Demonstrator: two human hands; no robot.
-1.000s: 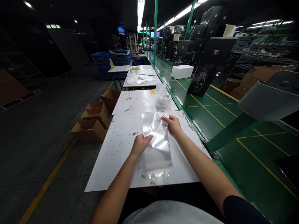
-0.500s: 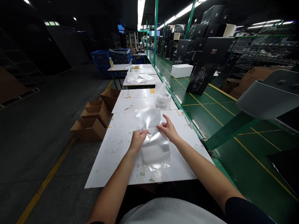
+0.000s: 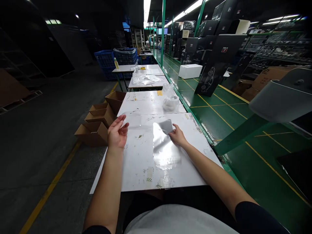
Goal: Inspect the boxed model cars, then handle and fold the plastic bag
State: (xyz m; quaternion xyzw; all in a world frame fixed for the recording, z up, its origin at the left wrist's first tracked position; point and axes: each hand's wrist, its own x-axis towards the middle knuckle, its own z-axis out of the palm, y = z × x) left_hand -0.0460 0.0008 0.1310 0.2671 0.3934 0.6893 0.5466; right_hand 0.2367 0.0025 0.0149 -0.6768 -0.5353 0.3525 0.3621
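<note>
My right hand (image 3: 177, 136) pinches the right edge of a clear, glossy plastic sheet (image 3: 163, 149), which lies over the white table (image 3: 131, 162) with its far corner lifted. Raised above the table's left side, my left hand (image 3: 118, 132) has its palm turned up. A second thin, see-through plastic sheet (image 3: 134, 122) stretches rightward from its fingers, with its outline hard to make out. Light glares strongly off the sheet at my right hand.
Open cardboard boxes (image 3: 94, 133) stand on the floor at the left. On the table beyond lies a bundle of clear plastic (image 3: 170, 103). A green post with a grey bin-like part (image 3: 278, 100) rises at the right. Black boxes (image 3: 208, 78) are stacked across the green floor.
My left hand has moved left and up, taking one clear plastic sheet away from the other. My right hand keeps its sheet, slightly further right.
</note>
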